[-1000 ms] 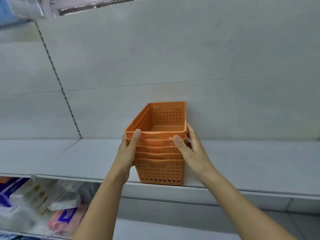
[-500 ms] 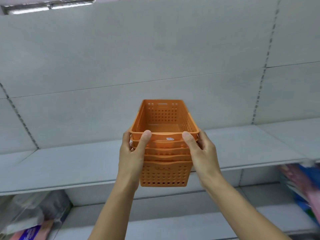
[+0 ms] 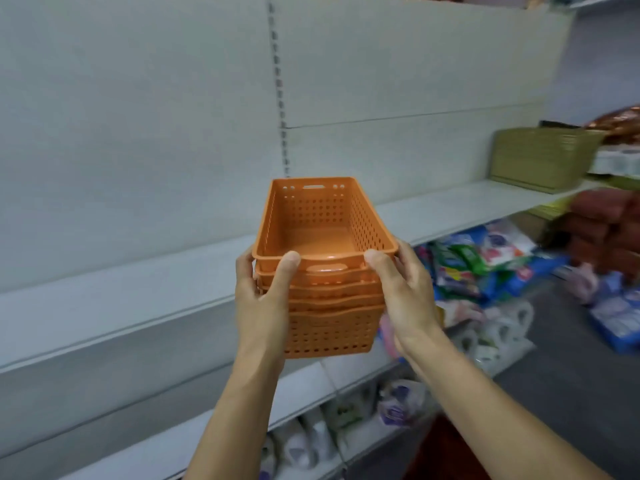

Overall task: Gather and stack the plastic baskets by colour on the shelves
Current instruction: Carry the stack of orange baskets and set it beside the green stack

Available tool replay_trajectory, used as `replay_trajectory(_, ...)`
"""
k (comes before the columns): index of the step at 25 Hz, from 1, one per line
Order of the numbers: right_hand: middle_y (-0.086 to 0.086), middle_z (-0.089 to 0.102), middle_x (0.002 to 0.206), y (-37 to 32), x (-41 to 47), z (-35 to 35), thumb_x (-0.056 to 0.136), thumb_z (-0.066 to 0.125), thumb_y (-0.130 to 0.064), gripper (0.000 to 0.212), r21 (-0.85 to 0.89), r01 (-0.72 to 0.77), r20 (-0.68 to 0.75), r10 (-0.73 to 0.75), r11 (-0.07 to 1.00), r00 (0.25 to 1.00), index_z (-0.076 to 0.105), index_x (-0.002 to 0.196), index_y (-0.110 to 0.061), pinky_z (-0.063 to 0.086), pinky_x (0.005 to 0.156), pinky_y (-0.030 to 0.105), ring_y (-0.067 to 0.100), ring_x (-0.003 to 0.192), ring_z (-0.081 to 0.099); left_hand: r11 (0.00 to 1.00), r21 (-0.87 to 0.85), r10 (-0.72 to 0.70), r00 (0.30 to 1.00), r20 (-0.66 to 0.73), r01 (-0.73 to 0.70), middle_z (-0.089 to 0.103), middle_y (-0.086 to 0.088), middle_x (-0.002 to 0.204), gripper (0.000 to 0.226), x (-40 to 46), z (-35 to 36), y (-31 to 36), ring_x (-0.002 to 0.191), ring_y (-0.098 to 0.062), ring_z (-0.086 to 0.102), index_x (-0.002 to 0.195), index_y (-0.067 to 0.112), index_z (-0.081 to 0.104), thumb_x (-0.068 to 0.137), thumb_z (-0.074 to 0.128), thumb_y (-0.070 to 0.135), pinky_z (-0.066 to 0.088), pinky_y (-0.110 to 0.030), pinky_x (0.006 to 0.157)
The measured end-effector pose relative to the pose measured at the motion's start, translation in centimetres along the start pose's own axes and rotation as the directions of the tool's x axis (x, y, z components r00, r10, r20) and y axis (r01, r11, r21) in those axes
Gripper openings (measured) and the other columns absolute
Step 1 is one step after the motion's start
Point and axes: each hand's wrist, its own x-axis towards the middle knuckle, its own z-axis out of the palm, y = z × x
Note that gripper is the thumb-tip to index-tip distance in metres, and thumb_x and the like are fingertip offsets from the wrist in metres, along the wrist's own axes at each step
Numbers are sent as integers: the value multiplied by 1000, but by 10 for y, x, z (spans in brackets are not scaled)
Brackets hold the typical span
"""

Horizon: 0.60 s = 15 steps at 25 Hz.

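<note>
A stack of several nested orange perforated baskets (image 3: 329, 289) hangs in the air in front of the grey shelf (image 3: 121, 296), off its surface. My left hand (image 3: 263, 303) grips the stack's left side, thumb over the near rim. My right hand (image 3: 405, 299) grips the right side the same way. The top basket is empty. An olive-green woven basket (image 3: 543, 157) stands on the same shelf level far to the right.
The shelf's grey back panel (image 3: 138, 133) rises behind the stack. Colourful packets (image 3: 485, 258) fill the lower shelf at right, and white bottles (image 3: 311, 441) sit on the bottom shelf. Bagged goods (image 3: 609, 230) pile up at the far right by the aisle floor.
The stack has been lifted off the shelf and carried rightward in both hands. The view has swung right, bringing the green basket and packets into sight.
</note>
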Motion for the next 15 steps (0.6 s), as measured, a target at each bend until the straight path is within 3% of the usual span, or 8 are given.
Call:
replay_trajectory(4,-3,72,104,-12,24,-100,85,64,-30,25,-23,-12,-70,10,1000,997,66,110,-31,56,83,37,15,95,68,997,-44,-65,994,90,69,70,7,109,41,-20,100,-15,86,-7,72,126,41,47,89,63,39,53,-17,56)
replay_trajectory(8,-1,71,102,-18,50,-171,87,64,-25,22,-9,5,-125,-6,1000,992,66,108,-31,56,73,28,14,90,70,997,-36,-62,985,162,69,69,7,112,44,-22,180,-25,93,-11,70,130,43,44,90,61,39,51,-20,58)
replay_trajectory(11,0,71,103,-18,72,-209,85,64,-30,20,-33,12,-149,-16,999,989,66,105,-35,56,74,30,15,91,70,997,-37,-60,977,205,69,68,11,110,43,-19,226,-35,91,-7,70,130,46,42,91,59,41,50,-17,57)
replay_trajectory(15,-6,71,101,-8,116,-270,88,62,-29,18,-50,10,-145,-17,999,989,64,101,-41,54,68,21,10,88,70,995,-47,-74,972,223,86,67,10,115,44,-8,296,-63,100,-15,68,128,51,41,89,60,46,55,-36,74)
